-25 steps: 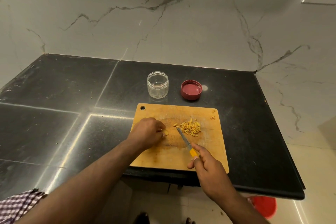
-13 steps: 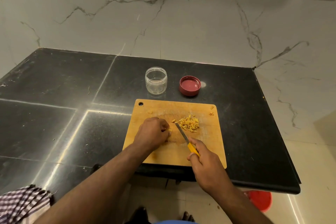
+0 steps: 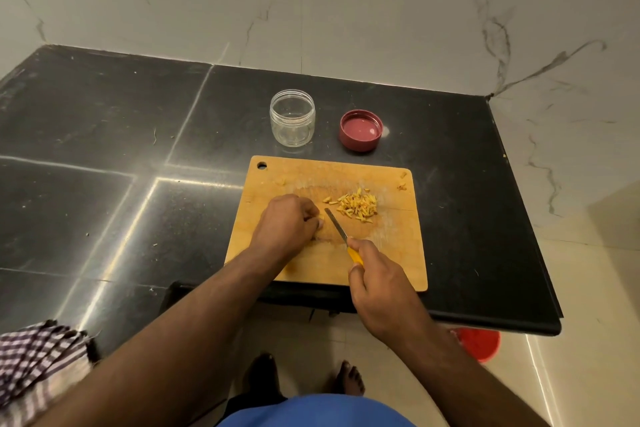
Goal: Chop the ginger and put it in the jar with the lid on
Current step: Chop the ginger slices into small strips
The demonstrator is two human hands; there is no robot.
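My left hand [image 3: 287, 224] is still pinching the last ginger nub [image 3: 320, 217] mid-frame; my right hand [image 3: 375, 279], gripping the yellow-handled knife [image 3: 341, 234], has been inching closer, slivers [image 3: 356, 207] piling up. Clear plastic jar [image 3: 292, 118] waiting, empty.

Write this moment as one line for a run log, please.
stage: chopping | left hand: pinning ginger piece | right hand: grip on knife | chopped ginger: piled on board | jar: empty, lid off

Ginger piece [image 3: 320, 217] mostly under the curled left hand [image 3: 285, 224]; knife handle [image 3: 355, 257] inside the right hand [image 3: 379, 284].
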